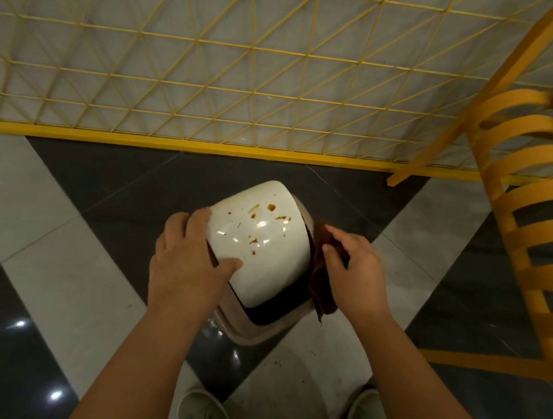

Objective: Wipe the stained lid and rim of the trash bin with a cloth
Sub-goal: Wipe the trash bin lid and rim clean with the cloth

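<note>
Below me, the small beige plastic trash bin (256, 331) stands on the floor of dark and pale polished tiles (52, 287), and I take it as my landmark. Its glossy white domed swing lid (259, 242) sits on top, tilted so that a dark gap shows along the bin's near rim (277, 312). Orange-brown stains (270, 207) speckle the far half of the lid, with a few smaller specks toward its middle.

My left hand (187, 257) is at the bin's left side: its fingers curl over the lid's left edge and the thumb presses on the lid's near surface, so that grip is clamped on the lid. My right hand (354, 273) is at the bin's right side, its fingers bent round a crumpled dark brown cloth (320, 283), so that grip is closed on the cloth. The cloth lies against the bin's right rim, just beside the lid's right edge, and a corner of it hangs down past the rim toward me.

Beyond the bin, a yellow wire-mesh panel (215, 64) stands along a pale wall. To the bin's right is a yellow slatted wooden chair (523, 210). Nearest to me, below the bin, are two pale grey-green shoes (206, 418).
</note>
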Tool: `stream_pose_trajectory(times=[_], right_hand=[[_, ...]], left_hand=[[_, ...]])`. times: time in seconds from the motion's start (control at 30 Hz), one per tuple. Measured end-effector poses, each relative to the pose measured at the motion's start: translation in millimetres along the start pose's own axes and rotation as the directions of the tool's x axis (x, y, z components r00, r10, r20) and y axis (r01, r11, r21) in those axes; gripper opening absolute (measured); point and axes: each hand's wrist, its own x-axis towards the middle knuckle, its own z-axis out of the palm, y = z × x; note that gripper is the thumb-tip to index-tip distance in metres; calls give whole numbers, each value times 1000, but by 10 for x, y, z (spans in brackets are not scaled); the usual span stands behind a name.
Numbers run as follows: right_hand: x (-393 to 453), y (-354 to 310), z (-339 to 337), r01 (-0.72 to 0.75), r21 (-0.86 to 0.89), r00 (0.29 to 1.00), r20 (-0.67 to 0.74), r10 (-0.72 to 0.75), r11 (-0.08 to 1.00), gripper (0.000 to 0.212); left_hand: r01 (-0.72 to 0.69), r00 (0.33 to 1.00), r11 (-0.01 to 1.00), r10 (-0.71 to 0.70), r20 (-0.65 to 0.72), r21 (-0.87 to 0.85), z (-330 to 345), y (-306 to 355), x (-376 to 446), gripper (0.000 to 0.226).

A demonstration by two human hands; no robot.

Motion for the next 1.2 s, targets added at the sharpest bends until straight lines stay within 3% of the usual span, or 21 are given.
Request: stream_pose_trajectory(times=[0.1, 0.23, 0.33, 0.43, 0.5, 0.6, 0.7, 0.8, 0.9, 0.93, 1.0, 1.07, 1.13, 1.2], right_hand=[[-60, 21, 26, -50, 27, 998, -22, 51, 998, 37], [-197, 51, 61, -89, 18, 996, -10, 89, 996, 38], [-355, 96, 20, -30, 2, 999, 14, 30, 1000, 38], [-540, 120, 27, 172, -116, 982, 95, -161, 978, 35], [-584, 95, 56, 226, -93, 974, 27, -225, 970, 35], [-392, 1, 53, 123, 15, 975, -190, -118, 992, 37], [-262, -144, 140, 100, -67, 971, -210, -112, 993, 36], [-449, -379, 343, 321, -119, 941, -73, -331, 939, 39], [-492, -344, 363, 596, -241, 800, 97, -593, 766, 51], [-402, -297, 286, 569, -259, 818, 74, -571, 781, 46], [-194, -201, 150, 342, -200, 931, -63, -360, 918, 35], [-138, -206, 149, 229, -164, 955, -152, -254, 960, 35], [-284, -368, 290, 365, -215, 923, -43, -382, 906, 39], [-533, -471, 448, 594, -211, 804, 105, -586, 777, 43]], left_hand=[[-65, 993, 998, 66, 94, -8, 22, 19, -9, 84], [-99, 976, 992, 82, 204, 73, 33, -9, 36, 96], [-114, 967, 988, 87, 238, 102, 19, -27, 54, 100], [-117, 963, 984, 80, 258, 133, 1, -46, 61, 97], [-113, 958, 985, 73, 278, 133, -4, -47, 51, 95], [-115, 951, 986, 73, 300, 122, -6, -49, 43, 94], [-128, 941, 986, 85, 329, 112, 12, -58, 60, 97], [-113, 941, 991, 86, 328, 65, 18, -61, 68, 100], [-102, 939, 995, 94, 331, 8, 16, -76, 65, 98], [-97, 937, 995, 88, 339, 11, 15, -84, 61, 99], [-89, 932, 995, 71, 356, 34, 14, -87, 56, 101], [-88, 928, 995, 65, 367, 45, 15, -74, 50, 101], [-77, 928, 997, 63, 366, 24, 17, -60, 52, 98], [-68, 933, 998, 63, 353, 0, 25, -58, 58, 90]])
